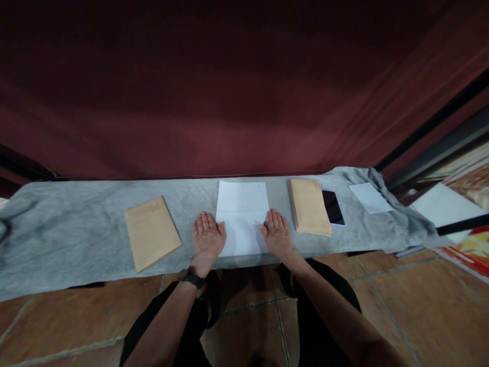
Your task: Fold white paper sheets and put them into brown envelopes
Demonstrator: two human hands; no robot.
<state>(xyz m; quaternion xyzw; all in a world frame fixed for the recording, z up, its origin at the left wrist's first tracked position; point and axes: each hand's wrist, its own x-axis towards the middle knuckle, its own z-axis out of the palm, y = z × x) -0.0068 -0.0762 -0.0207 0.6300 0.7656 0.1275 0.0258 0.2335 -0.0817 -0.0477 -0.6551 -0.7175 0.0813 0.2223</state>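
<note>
A white sheet of paper (pixel 242 214) with fold creases lies flat in the middle of a low table covered by a grey cloth (pixel 76 239). My left hand (pixel 207 237) rests flat beside the sheet's left edge, fingers stretched out, holding nothing. A black watch sits on that wrist. My right hand (pixel 277 233) lies flat on the sheet's lower right corner, fingers out. A single brown envelope (pixel 152 232) lies to the left. A stack of brown envelopes (pixel 309 206) lies to the right.
A black phone (pixel 333 207) lies face up right of the envelope stack. A smaller white paper (pixel 370 198) sits further right on the cloth. A dark red curtain hangs behind the table. Brown tiled floor and my black-clothed legs are below.
</note>
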